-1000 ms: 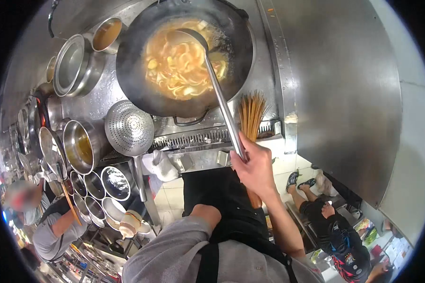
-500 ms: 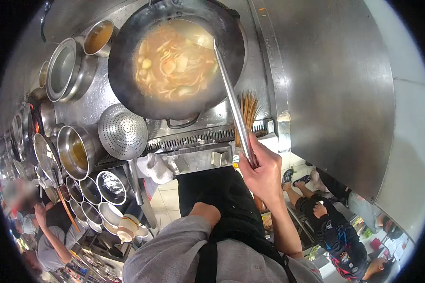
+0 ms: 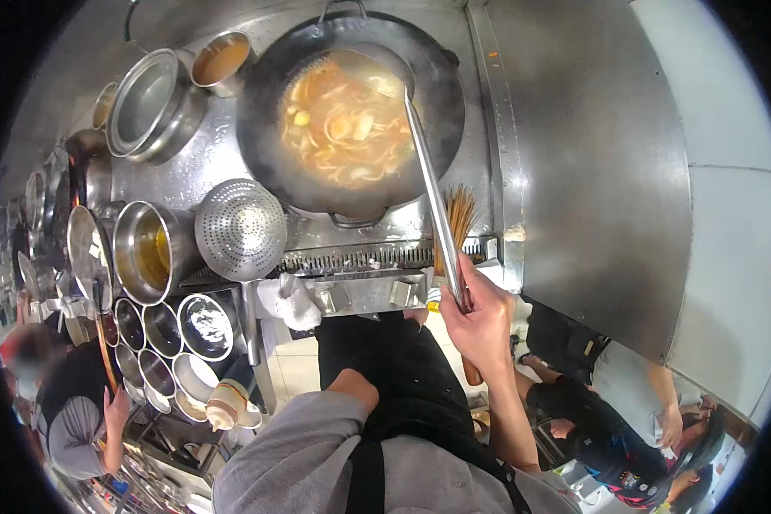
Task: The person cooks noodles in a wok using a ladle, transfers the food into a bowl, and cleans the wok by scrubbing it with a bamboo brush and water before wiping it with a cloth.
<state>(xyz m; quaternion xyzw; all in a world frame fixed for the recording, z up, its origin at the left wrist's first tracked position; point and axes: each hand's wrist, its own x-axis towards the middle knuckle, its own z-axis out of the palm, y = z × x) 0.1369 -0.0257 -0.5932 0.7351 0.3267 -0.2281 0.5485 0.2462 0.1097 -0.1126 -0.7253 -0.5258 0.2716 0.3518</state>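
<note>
My right hand (image 3: 486, 321) is closed around the long metal handle of a ladle (image 3: 428, 167). The ladle's bowl rests in the broth at the upper right of a large black wok (image 3: 261, 141). Steaming orange-brown noodle soup (image 3: 347, 128) fills the wok's middle, with pale pieces among the noodles. Beside the handle, below the wok, stands a bamboo wok brush (image 3: 459, 214). My left wrist (image 3: 355, 387) shows near the dark apron (image 3: 403, 368); the hand itself is mostly hidden behind it, so its fingers cannot be made out.
Left of the wok are a perforated strainer (image 3: 241, 230), a pot of yellowish liquid (image 3: 150, 253), a small pot of brown liquid (image 3: 223, 62) and several condiment tins (image 3: 204, 327). A white cloth (image 3: 295, 304) hangs at the stove edge. Co-workers (image 3: 77, 420) stand on both sides.
The view has shifted, so the wok and pots appear farther right. The ladle stays in the soup, gripped by my right hand. Co-workers on both sides have changed posture.
</note>
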